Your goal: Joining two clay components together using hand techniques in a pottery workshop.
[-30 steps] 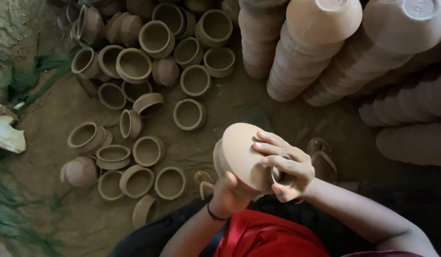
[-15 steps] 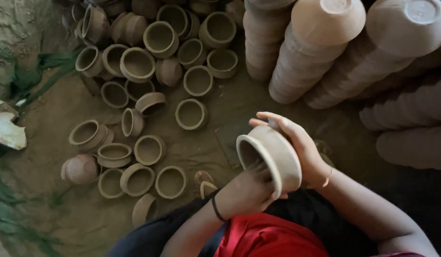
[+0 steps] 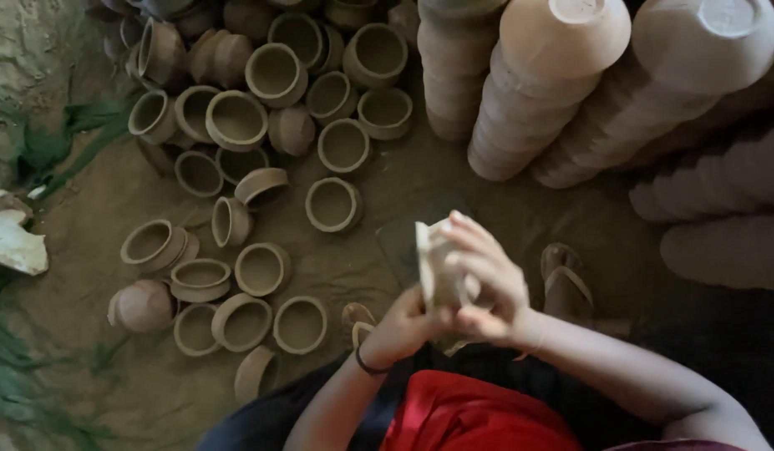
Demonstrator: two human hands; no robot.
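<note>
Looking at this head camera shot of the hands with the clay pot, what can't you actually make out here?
Head view only:
- The clay pot is smeared by motion and half wrapped by the right hand; its mouth and base are unclear.
- The left hand sits under the pot, so its fingers are hidden.
- The stacked bowls run off the top and right edges.
- The sandal is dim.

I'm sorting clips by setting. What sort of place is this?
Likely a pottery yard: loose clay pots on the dirt floor, stacked bowls, and both hands holding one clay bowl.
</note>
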